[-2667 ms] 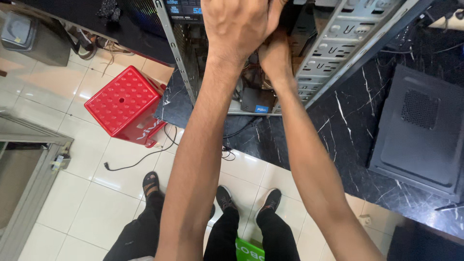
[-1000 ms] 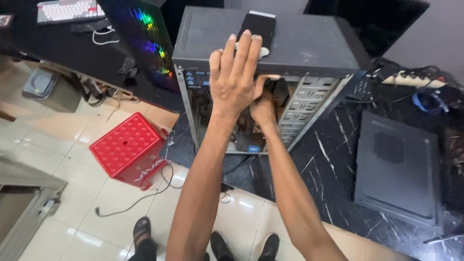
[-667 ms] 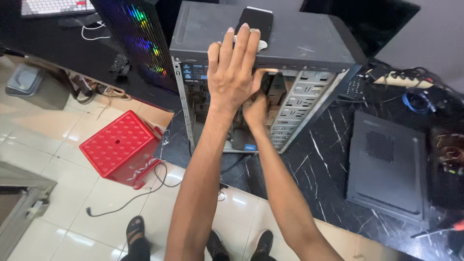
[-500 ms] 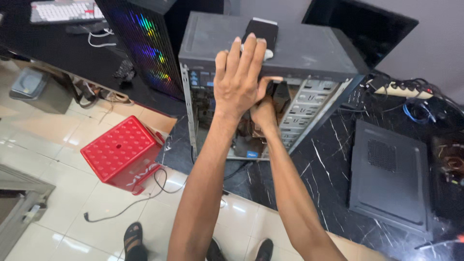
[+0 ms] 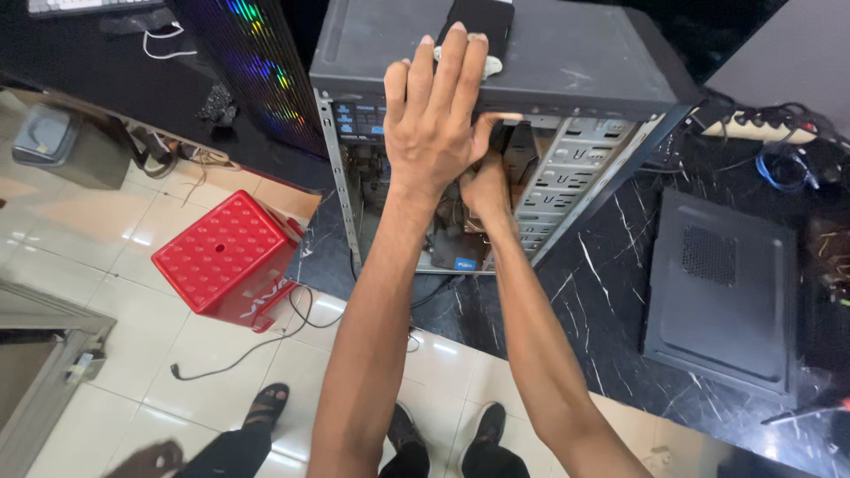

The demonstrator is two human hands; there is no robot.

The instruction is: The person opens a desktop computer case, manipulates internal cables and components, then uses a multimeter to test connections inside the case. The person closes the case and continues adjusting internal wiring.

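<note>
A grey computer case (image 5: 567, 62) stands on a black marble table (image 5: 602, 292) with its side open toward me. My left hand (image 5: 438, 111) lies flat on the case's top front edge, fingers spread, thumb hooked over the rim. My right hand (image 5: 485, 188) reaches inside the open case next to the drive cage (image 5: 567, 186); its fingers are hidden, so what it grips cannot be seen. A black phone (image 5: 481, 19) rests on top of the case just beyond my left fingertips.
The removed black side panel (image 5: 722, 296) lies on the table at the right. A power strip (image 5: 761, 128) and cables sit behind it. A lit rainbow-coloured case (image 5: 257, 71) stands at left. A red plastic stool (image 5: 226, 261) and a loose cable are on the tiled floor.
My view has pulled back and upward, showing the case top and phone. My left hand stays on the top edge; my right hand stays inside the case.
</note>
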